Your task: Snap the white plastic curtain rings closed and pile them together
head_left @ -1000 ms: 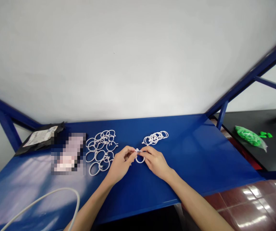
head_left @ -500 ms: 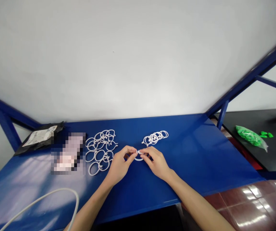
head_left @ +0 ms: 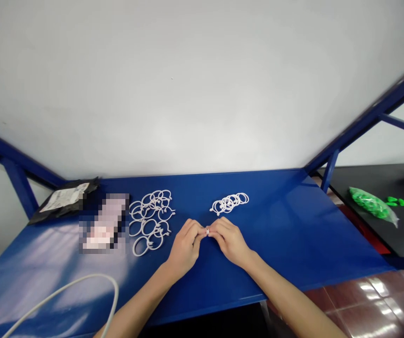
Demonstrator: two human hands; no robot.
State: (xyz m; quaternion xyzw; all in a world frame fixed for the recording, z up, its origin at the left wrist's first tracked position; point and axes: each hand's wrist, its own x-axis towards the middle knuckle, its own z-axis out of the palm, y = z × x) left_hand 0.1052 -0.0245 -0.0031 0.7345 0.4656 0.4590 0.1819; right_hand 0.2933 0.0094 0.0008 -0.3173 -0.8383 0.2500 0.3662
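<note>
Well left of the small white piece (head_left: 208, 231) lies a black package (head_left: 63, 199) on the blue counter (head_left: 275, 225); a white cable (head_left: 99, 275) loops to the piece's front left. A pixelated object (head_left: 105, 223) and overlapping white rings (head_left: 159, 232) lie left of the piece. The left hand (head_left: 185, 246) pinches the piece from its left, the right hand (head_left: 235, 244) from its right, fingers hiding most of it. Behind and right of the piece sits a tighter ring cluster (head_left: 229, 204); well to its right, a bag of green bits (head_left: 372, 205).
</note>
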